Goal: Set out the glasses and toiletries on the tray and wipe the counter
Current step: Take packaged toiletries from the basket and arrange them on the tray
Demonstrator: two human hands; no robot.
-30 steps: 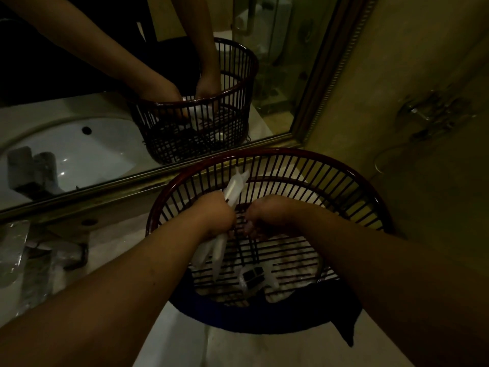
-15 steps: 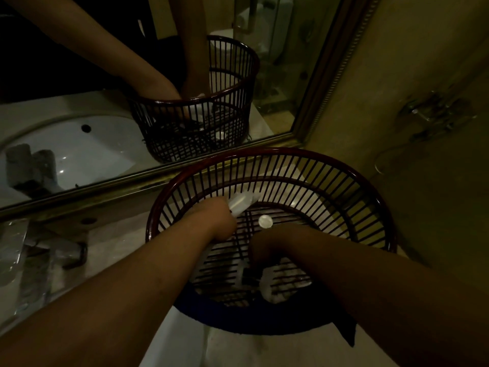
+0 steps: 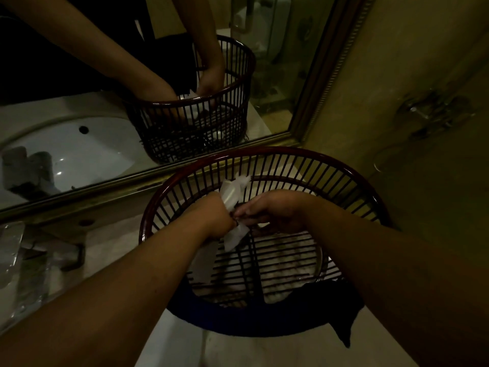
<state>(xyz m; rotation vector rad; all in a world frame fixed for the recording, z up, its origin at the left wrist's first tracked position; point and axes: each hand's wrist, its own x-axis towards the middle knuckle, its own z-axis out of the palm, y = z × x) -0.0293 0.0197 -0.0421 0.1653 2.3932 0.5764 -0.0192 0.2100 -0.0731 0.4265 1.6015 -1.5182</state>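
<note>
A dark red slatted basket [image 3: 352,181] stands on the counter in front of me. Both my hands are inside it. My left hand [image 3: 217,218] is closed around a bunch of white wrapped toiletry packets [image 3: 232,192], which stick out above and below the fist. My right hand [image 3: 275,211] meets it from the right, its fingers pinched on the same bunch. Its fingertips hide what else they hold. The basket floor under the hands shows only its bars.
A dark blue cloth [image 3: 341,308] hangs over the basket's near rim. A gold-framed mirror [image 3: 312,83] runs along the back and reflects the basin and basket. A faucet [image 3: 60,250] and a clear plastic wrapper [image 3: 13,260] lie at the left.
My right hand has come up from the basket floor to meet my left hand. The small packets that lay on the floor are gone from there, and the bunch is thicker.
</note>
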